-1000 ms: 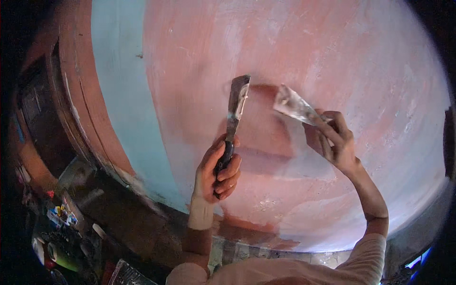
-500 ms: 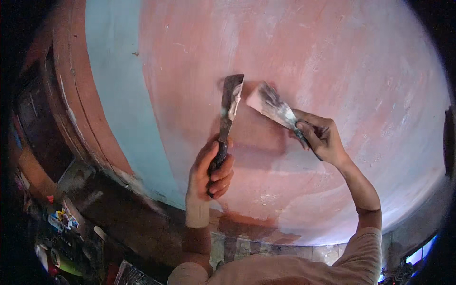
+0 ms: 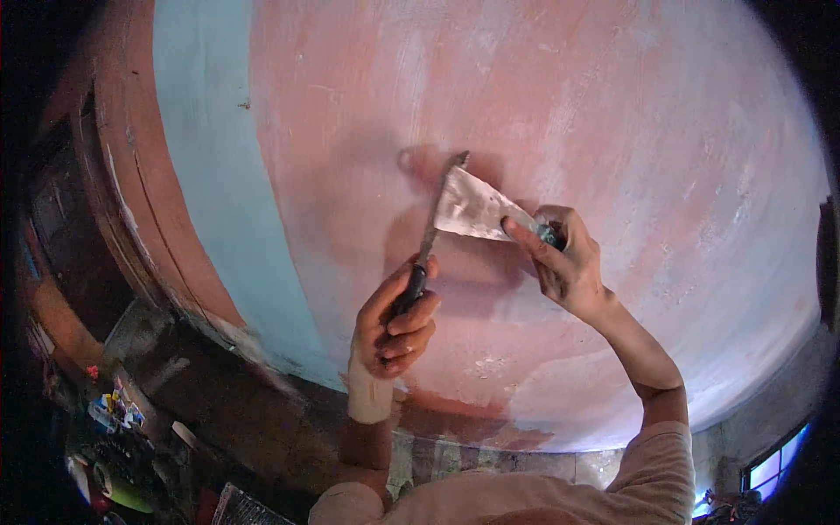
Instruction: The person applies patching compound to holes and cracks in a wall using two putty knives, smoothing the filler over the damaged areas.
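My left hand (image 3: 396, 322) is closed round the black handle of a dark-bladed putty knife (image 3: 430, 236), its narrow blade pointing up and seen nearly edge-on. From the right, my right hand (image 3: 569, 255) grips a wide metal scraper (image 3: 475, 208) by its handle, with a finger stretched along the blade. The scraper's broad edge meets the putty knife's blade. Its face looks shiny, with light smears on it. Both tools are in front of a pink wall (image 3: 341, 96) with whitish patches, and their shadows fall on it.
A light blue vertical band (image 3: 206, 114) runs down the wall's left part. Further left stands a dark doorway (image 3: 79, 227) with a reddish-brown frame. Assorted household things (image 3: 118, 411) crowd the lower left. A bright window (image 3: 777, 464) shows at the lower right.
The scraper has swung left and turned its face toward me, coming against the putty knife's blade. The putty knife has rotated edge-on, and the white paste seen on it no longer shows.
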### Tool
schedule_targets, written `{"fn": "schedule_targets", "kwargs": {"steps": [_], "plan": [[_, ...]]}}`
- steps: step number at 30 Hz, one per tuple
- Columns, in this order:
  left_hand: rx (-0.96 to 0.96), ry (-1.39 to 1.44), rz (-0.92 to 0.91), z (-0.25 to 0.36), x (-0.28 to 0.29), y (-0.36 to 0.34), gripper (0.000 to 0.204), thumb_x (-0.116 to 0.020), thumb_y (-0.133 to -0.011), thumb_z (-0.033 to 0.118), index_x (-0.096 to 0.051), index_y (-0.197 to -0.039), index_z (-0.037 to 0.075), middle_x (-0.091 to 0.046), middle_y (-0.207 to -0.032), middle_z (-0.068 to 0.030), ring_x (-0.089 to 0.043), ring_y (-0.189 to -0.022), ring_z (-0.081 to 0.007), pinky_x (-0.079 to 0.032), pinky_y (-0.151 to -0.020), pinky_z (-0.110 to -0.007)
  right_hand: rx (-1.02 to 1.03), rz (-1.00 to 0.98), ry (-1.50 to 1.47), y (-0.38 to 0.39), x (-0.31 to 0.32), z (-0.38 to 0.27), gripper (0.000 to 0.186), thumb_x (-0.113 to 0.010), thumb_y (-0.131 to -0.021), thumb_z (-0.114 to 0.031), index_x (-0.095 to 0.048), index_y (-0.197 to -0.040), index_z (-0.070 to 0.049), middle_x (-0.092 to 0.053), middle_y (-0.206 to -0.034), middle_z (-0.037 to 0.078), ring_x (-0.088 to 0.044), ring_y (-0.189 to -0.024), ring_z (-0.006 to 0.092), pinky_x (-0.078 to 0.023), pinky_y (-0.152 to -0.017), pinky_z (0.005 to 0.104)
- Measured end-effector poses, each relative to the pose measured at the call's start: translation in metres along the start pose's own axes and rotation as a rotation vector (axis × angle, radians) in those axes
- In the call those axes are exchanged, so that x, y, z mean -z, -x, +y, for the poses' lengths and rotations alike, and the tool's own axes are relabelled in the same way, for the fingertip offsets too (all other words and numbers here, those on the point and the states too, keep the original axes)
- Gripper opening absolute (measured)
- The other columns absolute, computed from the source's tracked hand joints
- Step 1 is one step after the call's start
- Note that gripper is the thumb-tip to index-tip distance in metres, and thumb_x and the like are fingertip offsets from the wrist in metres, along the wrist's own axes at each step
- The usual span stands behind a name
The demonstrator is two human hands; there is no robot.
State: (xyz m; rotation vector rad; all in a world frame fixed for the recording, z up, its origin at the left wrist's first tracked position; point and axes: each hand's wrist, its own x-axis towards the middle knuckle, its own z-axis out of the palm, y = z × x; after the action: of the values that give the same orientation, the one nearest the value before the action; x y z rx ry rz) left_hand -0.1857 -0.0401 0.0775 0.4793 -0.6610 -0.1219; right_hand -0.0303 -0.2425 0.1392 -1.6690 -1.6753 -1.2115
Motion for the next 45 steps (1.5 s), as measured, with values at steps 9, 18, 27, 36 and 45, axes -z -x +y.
{"fn": "schedule_targets", "kwargs": {"steps": [9, 18, 27, 36, 45], "plan": [[0.001, -0.114, 0.11, -0.002, -0.008, 0.001, 0.03, -0.034, -0.103, 0.031, -0.042, -0.12, 0.009, -0.033, -0.053, 0.0031, -0.03, -0.031, -0.0051, -0.028, -0.022, -0.021, -0.048, 0.086, -0.042, 0.002, 0.022, -0.003, 0.053, -0.063, -0.072, 0.008, -0.066, -0.119, -0.018, -0.056, -0.107, 0.013, -0.058, -0.074, 0.0187, -0.05, -0.057, 0.0281], [-0.005, -0.14, 0.1, 0.01, -0.009, 0.015, 0.031, -0.036, -0.102, 0.035, -0.044, -0.118, 0.01, -0.033, -0.051, 0.0033, -0.03, -0.03, -0.0057, -0.025, -0.023, -0.022, -0.065, -0.141, 0.031, 0.04, 0.002, 0.022, 0.05, -0.062, -0.074, 0.007, -0.067, -0.118, -0.019, -0.057, -0.106, 0.011, -0.058, -0.068, 0.0175, -0.051, -0.059, 0.0303], [0.042, -0.206, 0.22, -0.001, 0.0, 0.012, 0.03, -0.037, -0.102, 0.035, -0.046, -0.117, 0.011, -0.032, -0.051, 0.0045, -0.027, -0.03, -0.0041, -0.022, -0.024, -0.021, -0.704, -0.192, -1.026, -0.019, 0.026, -0.034, 0.03, -0.047, -0.1, -0.023, -0.059, -0.112, 0.002, -0.062, -0.072, 0.007, -0.05, -0.048, 0.0076, -0.041, -0.042, 0.0223], [-0.031, -0.288, 0.175, 0.013, -0.007, 0.025, 0.03, -0.038, -0.102, 0.034, -0.047, -0.118, 0.011, -0.031, -0.051, 0.0046, -0.028, -0.031, -0.0036, -0.021, -0.023, -0.02, -0.787, -0.293, -0.885, 0.019, -0.006, -0.002, 0.026, -0.045, -0.1, -0.018, -0.06, -0.107, 0.003, -0.058, -0.07, 0.004, -0.048, -0.049, 0.0064, -0.039, -0.044, 0.0212], [0.048, -0.04, 0.225, 0.0, 0.007, 0.016, 0.029, -0.037, -0.102, 0.032, -0.047, -0.118, 0.01, -0.033, -0.054, 0.0039, -0.029, -0.031, -0.0039, -0.022, -0.023, -0.02, -0.153, 0.121, -0.244, -0.007, -0.003, -0.023, 0.023, -0.055, -0.092, -0.002, -0.066, -0.113, -0.003, -0.054, -0.096, 0.007, -0.048, -0.066, 0.0118, -0.041, -0.054, 0.0239]]}}
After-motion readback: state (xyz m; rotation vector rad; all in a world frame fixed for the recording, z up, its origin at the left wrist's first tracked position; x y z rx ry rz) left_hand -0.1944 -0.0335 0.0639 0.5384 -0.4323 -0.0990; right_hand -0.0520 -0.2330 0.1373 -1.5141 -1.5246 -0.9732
